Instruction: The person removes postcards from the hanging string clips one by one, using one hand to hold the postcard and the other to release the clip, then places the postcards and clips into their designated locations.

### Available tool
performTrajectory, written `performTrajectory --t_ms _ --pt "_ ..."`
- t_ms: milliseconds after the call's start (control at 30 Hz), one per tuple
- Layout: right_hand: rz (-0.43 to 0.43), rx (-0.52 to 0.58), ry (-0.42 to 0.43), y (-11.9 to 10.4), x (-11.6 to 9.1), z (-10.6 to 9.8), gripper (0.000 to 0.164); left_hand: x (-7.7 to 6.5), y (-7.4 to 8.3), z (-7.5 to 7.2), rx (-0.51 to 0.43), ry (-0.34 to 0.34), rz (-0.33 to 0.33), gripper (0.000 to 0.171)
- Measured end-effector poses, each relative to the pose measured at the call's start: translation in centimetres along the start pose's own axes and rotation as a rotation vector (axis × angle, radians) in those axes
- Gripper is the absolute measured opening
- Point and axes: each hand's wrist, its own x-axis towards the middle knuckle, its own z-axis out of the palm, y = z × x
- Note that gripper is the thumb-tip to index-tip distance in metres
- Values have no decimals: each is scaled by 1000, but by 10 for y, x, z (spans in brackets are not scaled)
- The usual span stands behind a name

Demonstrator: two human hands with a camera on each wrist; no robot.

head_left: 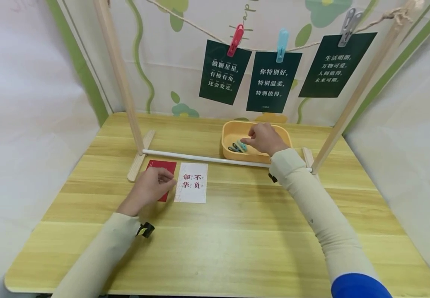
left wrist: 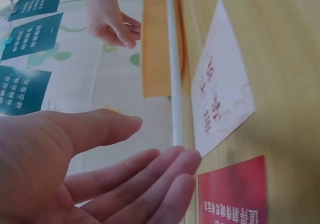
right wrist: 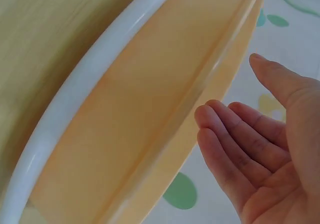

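Note:
My left hand (head_left: 148, 188) hovers over a red card (head_left: 166, 166), thumb and fingers apart with nothing between them. Right of it a white card (head_left: 200, 196) with red characters lies flat on the table. In the left wrist view, the fingertips overlap the near corner of the white card (left wrist: 225, 94). Over the yellow basket (head_left: 225, 142) is my right hand (head_left: 266, 138), its fingers relaxed. The right wrist view shows that hand's fingers (right wrist: 245, 149) holding nothing, above the basket's rim. Several clothespins (head_left: 238, 147) lie inside the basket, left of the right hand.
A wooden frame with a left post (head_left: 121, 78), a right post (head_left: 360, 87) and a white bottom bar (head_left: 200, 158) stands across the table. From its rope (head_left: 196, 27) hang three dark green cards, held by red (head_left: 235, 40), blue (head_left: 282, 44) and grey (head_left: 348, 28) clothespins.

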Motion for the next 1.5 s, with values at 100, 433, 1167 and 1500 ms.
performTrajectory --t_ms 100,433,1167,1500 --pt "-13 18 -6 -4 -5 -3 47 4 -1 -3 -23 16 33 24" --pt "-96 39 -6 -29 -26 -15 49 12 -3 -13 -70 48 14 35" --pt "-250 12 73 -57 -57 -43 41 37 28 -28 -162 127 69 42" --pt "-276 30 123 -60 -64 -56 38 49 42 -33 -161 176 98 42"
